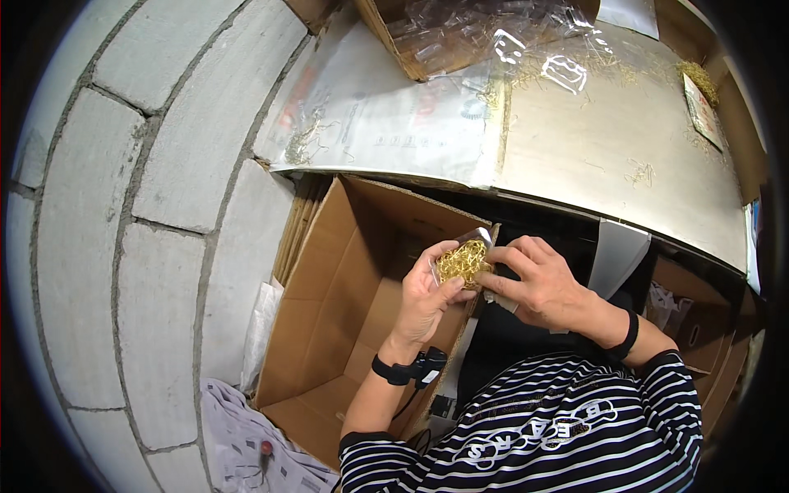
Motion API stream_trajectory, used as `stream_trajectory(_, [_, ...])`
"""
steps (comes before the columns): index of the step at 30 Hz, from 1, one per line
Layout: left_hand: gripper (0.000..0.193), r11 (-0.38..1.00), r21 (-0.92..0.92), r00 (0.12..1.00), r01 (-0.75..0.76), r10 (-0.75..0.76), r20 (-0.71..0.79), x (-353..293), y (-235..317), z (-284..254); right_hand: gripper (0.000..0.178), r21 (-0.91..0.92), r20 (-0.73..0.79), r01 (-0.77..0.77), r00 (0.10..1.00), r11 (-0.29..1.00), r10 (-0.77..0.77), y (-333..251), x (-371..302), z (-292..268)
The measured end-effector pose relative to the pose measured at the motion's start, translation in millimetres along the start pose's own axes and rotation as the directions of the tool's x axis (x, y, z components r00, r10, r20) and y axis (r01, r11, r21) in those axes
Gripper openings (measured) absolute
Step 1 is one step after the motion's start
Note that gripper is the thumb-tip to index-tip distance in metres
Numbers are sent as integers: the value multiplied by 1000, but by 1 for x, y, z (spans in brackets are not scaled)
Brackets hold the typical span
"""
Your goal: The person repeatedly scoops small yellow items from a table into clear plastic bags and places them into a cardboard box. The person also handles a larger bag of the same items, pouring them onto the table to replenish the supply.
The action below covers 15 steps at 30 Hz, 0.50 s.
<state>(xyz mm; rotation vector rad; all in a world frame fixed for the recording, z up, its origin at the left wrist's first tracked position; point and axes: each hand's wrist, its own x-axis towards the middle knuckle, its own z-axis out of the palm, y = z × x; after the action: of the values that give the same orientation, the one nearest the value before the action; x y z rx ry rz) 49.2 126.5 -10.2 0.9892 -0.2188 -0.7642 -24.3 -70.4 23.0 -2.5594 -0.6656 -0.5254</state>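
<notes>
A small clear plastic pack full of tangled, gold-coloured wire pieces is held over the right edge of a cardboard box. My left hand grips it from the left side and below, with the thumb across its lower edge. From the right, my right hand has its fingertips pressed to the pack's right edge, thumb and fingers bent together. What lies between those fingertips is too small to make out. A black band with a small device sits on my left wrist.
The deep open cardboard box stands under the left hand. Beyond it, a work table carries scattered gold wire bits and a carton of clear plastic packs. A block wall rises at left; another carton is at right.
</notes>
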Motion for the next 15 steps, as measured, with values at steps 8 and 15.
stream_trajectory(8, [41, 999, -51, 1000, -17, 17, -14, -2, -4, 0, 35, 59, -27, 53, 998, 997, -51, -6, -4, 2])
stream_trajectory(15, [37, 999, -26, 997, -31, 29, -70, -3, -5, -6, 34, 114, -14, -5, 1000, 994, 7, -1, 2, 7])
